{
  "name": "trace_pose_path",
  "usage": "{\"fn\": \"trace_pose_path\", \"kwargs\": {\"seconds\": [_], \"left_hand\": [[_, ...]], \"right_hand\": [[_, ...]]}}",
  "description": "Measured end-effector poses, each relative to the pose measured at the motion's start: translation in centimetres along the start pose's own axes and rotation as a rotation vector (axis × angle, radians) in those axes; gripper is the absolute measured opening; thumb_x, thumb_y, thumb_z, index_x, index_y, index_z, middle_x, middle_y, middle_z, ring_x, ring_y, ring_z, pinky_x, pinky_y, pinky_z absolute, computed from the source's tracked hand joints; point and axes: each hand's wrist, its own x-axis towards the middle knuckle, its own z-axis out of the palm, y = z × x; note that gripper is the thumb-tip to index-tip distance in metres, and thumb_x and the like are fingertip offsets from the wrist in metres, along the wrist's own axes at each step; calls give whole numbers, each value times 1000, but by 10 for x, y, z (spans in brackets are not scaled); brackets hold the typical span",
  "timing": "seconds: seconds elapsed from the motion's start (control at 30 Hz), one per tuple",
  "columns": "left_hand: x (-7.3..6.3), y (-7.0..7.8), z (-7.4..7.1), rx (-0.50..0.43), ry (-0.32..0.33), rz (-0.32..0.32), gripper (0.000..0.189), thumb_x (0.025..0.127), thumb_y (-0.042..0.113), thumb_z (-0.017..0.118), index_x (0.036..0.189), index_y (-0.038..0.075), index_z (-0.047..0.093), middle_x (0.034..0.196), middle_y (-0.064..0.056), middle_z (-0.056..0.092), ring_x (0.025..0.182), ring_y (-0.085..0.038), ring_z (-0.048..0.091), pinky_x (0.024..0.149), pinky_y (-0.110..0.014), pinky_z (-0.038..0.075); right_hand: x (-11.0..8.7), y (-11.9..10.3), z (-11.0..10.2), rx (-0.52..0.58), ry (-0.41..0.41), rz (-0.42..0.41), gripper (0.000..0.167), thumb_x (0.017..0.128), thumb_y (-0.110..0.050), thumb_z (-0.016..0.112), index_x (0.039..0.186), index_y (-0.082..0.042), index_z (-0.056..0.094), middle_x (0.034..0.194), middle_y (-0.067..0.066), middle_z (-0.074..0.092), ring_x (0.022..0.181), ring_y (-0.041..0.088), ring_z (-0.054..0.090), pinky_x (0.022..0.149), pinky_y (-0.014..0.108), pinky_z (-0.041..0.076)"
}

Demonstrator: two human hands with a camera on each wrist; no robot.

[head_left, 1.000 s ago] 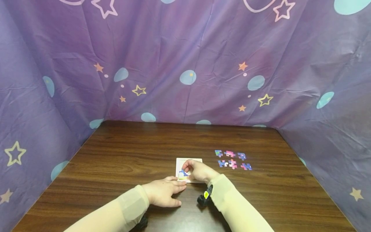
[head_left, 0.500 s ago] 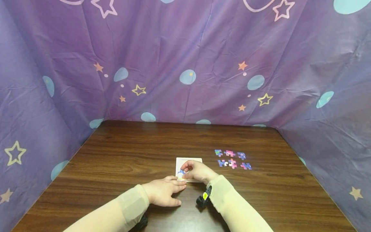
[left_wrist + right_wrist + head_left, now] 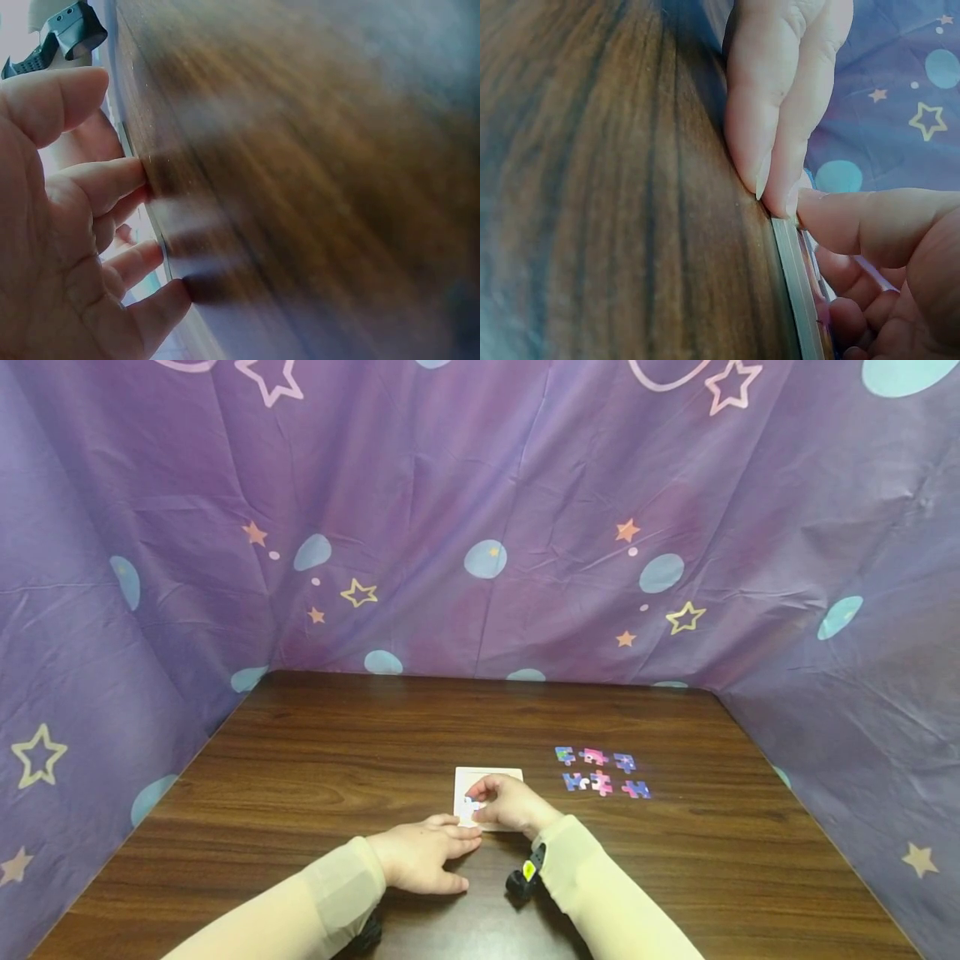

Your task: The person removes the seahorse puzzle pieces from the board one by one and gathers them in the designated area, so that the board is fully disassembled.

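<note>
A white square puzzle tray (image 3: 487, 771) lies on the table before me. My right hand (image 3: 519, 806) is over it, thumb and fingers pinching a small jigsaw piece (image 3: 470, 804) at the tray's left part; the fingers partly hide the piece. My left hand (image 3: 427, 858) lies palm down with straight fingers, its fingertips at the tray's near left corner. The right wrist view shows two left fingertips (image 3: 784, 202) right at the end of the tray's edge (image 3: 795, 274), with the right thumb (image 3: 847, 217) beside them. Straight left fingers (image 3: 120, 180) also appear in the left wrist view.
To the right of the tray, several pink and blue jigsaw pieces (image 3: 602, 783) lie loose in two rows on the brown wooden table (image 3: 360, 735). A purple curtain (image 3: 420, 510) with stars and blue ovals surrounds the table at the back and sides.
My right hand has shifted slightly left over the tray with the jigsaw piece, whose blue and yellow print now looks paler. The left hand has stayed in place.
</note>
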Motion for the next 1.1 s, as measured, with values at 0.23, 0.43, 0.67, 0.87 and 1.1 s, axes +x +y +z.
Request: {"fn": "trace_pose_path", "kwargs": {"seconds": [0.23, 0.43, 0.67, 0.87, 1.1], "left_hand": [[1, -1, 1, -2, -3, 3, 64, 88, 53, 57, 142, 19, 50, 147, 10, 43, 139, -21, 33, 110, -36, 33], [2, -2, 1, 0, 3, 10, 65, 88, 53, 57, 143, 19, 49, 147, 10, 42, 139, -22, 32, 110, -37, 33], [2, -2, 1, -8, 1, 13, 65, 88, 53, 57, 143, 19, 49, 148, 10, 41, 140, -22, 31, 111, -38, 33], [2, -1, 0, -18, -5, 10, 64, 89, 53, 56, 143, 18, 49, 149, 12, 39, 141, -21, 30, 111, -38, 33], [1, -1, 0, -13, -6, 8, 65, 89, 53, 56, 143, 18, 48, 150, 12, 38, 141, -21, 30, 111, -38, 33]], "right_hand": [[0, 1, 0, 52, -10, -10, 29, 69, 6, 73, 97, 3, 66, 86, 4, 60, 81, 14, 53, 74, 25, 43], [-1, -2, -1, 108, -16, 18, 27, 71, 5, 73, 98, 5, 67, 83, 4, 61, 76, 11, 53, 62, 19, 43], [-3, -3, -2, 146, -23, 43, 27, 72, 5, 72, 98, 7, 65, 79, 2, 59, 68, 9, 52, 56, 17, 42], [-3, -2, -2, 156, -32, 42, 24, 75, 3, 70, 98, 8, 64, 76, 1, 60, 65, 9, 52, 55, 17, 42], [-3, -1, -2, 201, -48, 32, 25, 76, 4, 69, 99, 11, 64, 72, -1, 59, 62, 7, 52, 53, 16, 42]]}}
